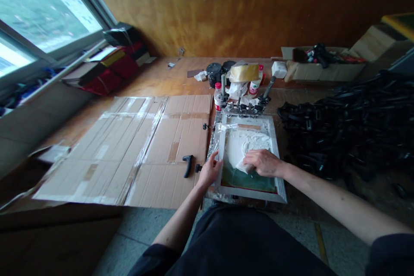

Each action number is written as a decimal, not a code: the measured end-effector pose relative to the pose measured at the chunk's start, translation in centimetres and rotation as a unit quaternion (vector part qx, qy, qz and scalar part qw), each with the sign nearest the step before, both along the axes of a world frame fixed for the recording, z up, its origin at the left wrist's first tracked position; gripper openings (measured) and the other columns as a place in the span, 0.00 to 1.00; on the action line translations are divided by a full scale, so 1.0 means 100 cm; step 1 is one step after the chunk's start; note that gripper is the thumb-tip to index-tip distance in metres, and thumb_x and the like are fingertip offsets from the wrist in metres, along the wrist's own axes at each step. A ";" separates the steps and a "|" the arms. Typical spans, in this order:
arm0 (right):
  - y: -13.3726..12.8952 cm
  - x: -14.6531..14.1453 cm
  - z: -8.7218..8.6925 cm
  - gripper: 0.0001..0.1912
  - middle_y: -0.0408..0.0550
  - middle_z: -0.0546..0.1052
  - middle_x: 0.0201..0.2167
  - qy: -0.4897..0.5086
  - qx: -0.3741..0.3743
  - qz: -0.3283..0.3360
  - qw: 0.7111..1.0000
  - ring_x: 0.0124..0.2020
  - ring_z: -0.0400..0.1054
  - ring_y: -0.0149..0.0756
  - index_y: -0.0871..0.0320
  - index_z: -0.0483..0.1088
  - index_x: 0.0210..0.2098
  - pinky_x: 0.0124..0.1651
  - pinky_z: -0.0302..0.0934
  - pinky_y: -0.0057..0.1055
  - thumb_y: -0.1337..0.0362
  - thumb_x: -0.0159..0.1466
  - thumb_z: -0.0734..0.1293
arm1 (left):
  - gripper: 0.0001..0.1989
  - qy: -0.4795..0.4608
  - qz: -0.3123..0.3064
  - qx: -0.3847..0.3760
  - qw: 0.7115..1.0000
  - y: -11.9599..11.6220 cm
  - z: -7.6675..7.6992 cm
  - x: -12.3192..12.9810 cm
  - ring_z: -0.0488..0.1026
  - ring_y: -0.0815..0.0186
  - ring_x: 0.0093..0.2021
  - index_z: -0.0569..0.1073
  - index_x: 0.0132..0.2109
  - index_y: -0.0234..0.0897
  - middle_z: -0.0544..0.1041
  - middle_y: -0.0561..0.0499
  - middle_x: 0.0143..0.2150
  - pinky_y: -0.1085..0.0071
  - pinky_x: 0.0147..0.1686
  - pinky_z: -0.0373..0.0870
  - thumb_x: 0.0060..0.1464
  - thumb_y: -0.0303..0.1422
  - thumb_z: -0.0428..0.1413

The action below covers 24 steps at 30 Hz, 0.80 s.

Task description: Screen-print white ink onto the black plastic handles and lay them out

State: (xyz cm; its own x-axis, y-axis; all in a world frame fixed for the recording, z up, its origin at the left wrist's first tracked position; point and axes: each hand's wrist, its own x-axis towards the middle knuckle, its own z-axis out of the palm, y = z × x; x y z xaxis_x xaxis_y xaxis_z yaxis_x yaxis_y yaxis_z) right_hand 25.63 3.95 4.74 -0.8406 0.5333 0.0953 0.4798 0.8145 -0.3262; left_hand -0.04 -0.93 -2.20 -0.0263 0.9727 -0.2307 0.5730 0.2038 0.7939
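Observation:
A silk-screen frame with a metal border lies in front of me, its mesh green near the front and smeared white across the middle. My right hand is closed on a crumpled white wipe, which presses against the mesh. With my left hand I grip the frame's left border, fingers bent at its edge. A clamp with upright bolts stands at the frame's far end. To the left, a black part shaped like a bent handle rests on flattened cardboard.
A large heap of black parts spreads on the right. Behind the clamp stand a red-capped bottle, black jars and a yellow block. An open carton sits at the back right; red boxes lie by the window.

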 end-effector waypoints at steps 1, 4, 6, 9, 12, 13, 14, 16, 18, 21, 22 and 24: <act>0.002 -0.001 0.001 0.09 0.42 0.75 0.31 0.001 -0.002 -0.026 1.000 0.35 0.68 0.34 0.55 0.72 0.33 0.36 0.57 0.27 0.74 0.56 0.65 | 0.27 -0.003 0.003 0.000 1.000 0.000 0.001 0.000 0.70 0.67 0.30 0.63 0.63 0.40 0.71 0.55 0.28 0.74 0.30 0.61 0.59 0.44 0.48; 0.002 -0.008 -0.003 0.08 0.45 0.76 0.33 0.026 0.047 -0.113 0.992 0.38 0.68 0.36 0.56 0.73 0.35 0.38 0.59 0.29 0.73 0.59 0.65 | 0.27 -0.018 0.016 -0.005 1.000 0.000 0.006 0.001 0.69 0.68 0.29 0.64 0.62 0.40 0.71 0.55 0.27 0.74 0.29 0.62 0.58 0.43 0.50; -0.006 -0.009 -0.010 0.12 0.49 0.77 0.38 0.037 0.080 -0.112 0.990 0.42 0.68 0.39 0.57 0.73 0.39 0.42 0.60 0.31 0.74 0.60 0.63 | 0.27 -0.035 0.026 -0.010 0.999 -0.001 0.009 0.002 0.69 0.68 0.27 0.65 0.62 0.41 0.70 0.56 0.27 0.75 0.28 0.62 0.57 0.44 0.51; -0.018 -0.007 -0.015 0.13 0.48 0.77 0.40 0.032 0.051 -0.074 0.995 0.42 0.69 0.38 0.56 0.74 0.42 0.44 0.62 0.32 0.73 0.61 0.62 | 0.27 -0.062 0.040 -0.017 0.997 -0.002 0.014 0.004 0.67 0.69 0.25 0.66 0.61 0.41 0.69 0.56 0.26 0.76 0.26 0.61 0.56 0.44 0.52; -0.005 -0.012 -0.003 0.12 0.45 0.78 0.40 0.057 0.002 -0.134 0.989 0.41 0.71 0.37 0.52 0.73 0.45 0.44 0.63 0.32 0.66 0.63 0.65 | 0.29 -0.094 0.046 -0.024 0.994 -0.003 0.023 0.004 0.65 0.70 0.24 0.66 0.61 0.40 0.68 0.57 0.25 0.76 0.25 0.60 0.54 0.45 0.54; 0.006 -0.015 0.004 0.14 0.44 0.78 0.42 0.075 -0.001 -0.173 0.982 0.42 0.71 0.37 0.50 0.72 0.49 0.45 0.63 0.32 0.63 0.63 0.66 | 0.30 -0.108 0.045 -0.026 0.993 -0.003 0.028 0.003 0.64 0.71 0.23 0.66 0.61 0.40 0.68 0.58 0.24 0.76 0.24 0.59 0.54 0.45 0.55; 0.020 -0.017 0.012 0.18 0.44 0.78 0.44 0.092 0.003 -0.215 0.972 0.43 0.71 0.38 0.48 0.70 0.53 0.46 0.64 0.33 0.62 0.63 0.67 | 0.31 -0.124 0.045 -0.026 0.991 -0.004 0.035 0.003 0.63 0.72 0.22 0.65 0.62 0.40 0.68 0.58 0.24 0.76 0.24 0.59 0.53 0.46 0.55; 0.051 -0.014 0.027 0.26 0.45 0.77 0.48 0.115 0.021 -0.285 0.951 0.44 0.71 0.39 0.46 0.65 0.59 0.46 0.64 0.35 0.60 0.62 0.68 | 0.32 -0.166 0.050 -0.014 0.985 -0.004 0.051 0.002 0.62 0.72 0.22 0.66 0.61 0.39 0.69 0.57 0.24 0.76 0.24 0.58 0.52 0.49 0.56; 0.078 0.008 0.038 0.26 0.47 0.78 0.44 0.134 0.035 -0.343 0.929 0.40 0.72 0.39 0.49 0.65 0.60 0.43 0.64 0.34 0.58 0.62 0.67 | 0.30 -0.220 0.060 0.004 0.974 -0.002 0.072 0.003 0.62 0.72 0.22 0.70 0.56 0.37 0.71 0.54 0.27 0.76 0.23 0.59 0.53 0.53 0.53; 0.100 0.063 0.040 0.18 0.50 0.79 0.34 0.154 0.063 -0.457 0.874 0.28 0.71 0.33 0.61 0.71 0.52 0.33 0.63 0.28 0.59 0.67 0.59 | 0.28 -0.304 0.070 0.034 0.950 0.007 0.106 0.010 0.62 0.72 0.22 0.74 0.45 0.37 0.71 0.53 0.27 0.75 0.22 0.59 0.57 0.56 0.46; 0.100 0.081 0.035 0.19 0.51 0.79 0.31 0.134 0.073 -0.480 0.864 0.25 0.69 0.31 0.65 0.72 0.48 0.29 0.62 0.26 0.61 0.69 0.56 | 0.28 -0.330 0.074 0.056 0.939 0.013 0.117 0.013 0.63 0.72 0.22 0.73 0.43 0.37 0.71 0.53 0.27 0.75 0.22 0.60 0.57 0.56 0.44; 0.089 0.101 0.019 0.22 0.51 0.78 0.27 0.069 0.081 -0.470 0.876 0.21 0.66 0.28 0.70 0.74 0.40 0.24 0.60 0.24 0.63 0.70 0.52 | 0.26 -0.369 0.076 0.122 0.918 0.029 0.139 0.022 0.68 0.71 0.26 0.72 0.44 0.39 0.73 0.51 0.32 0.75 0.25 0.64 0.59 0.55 0.44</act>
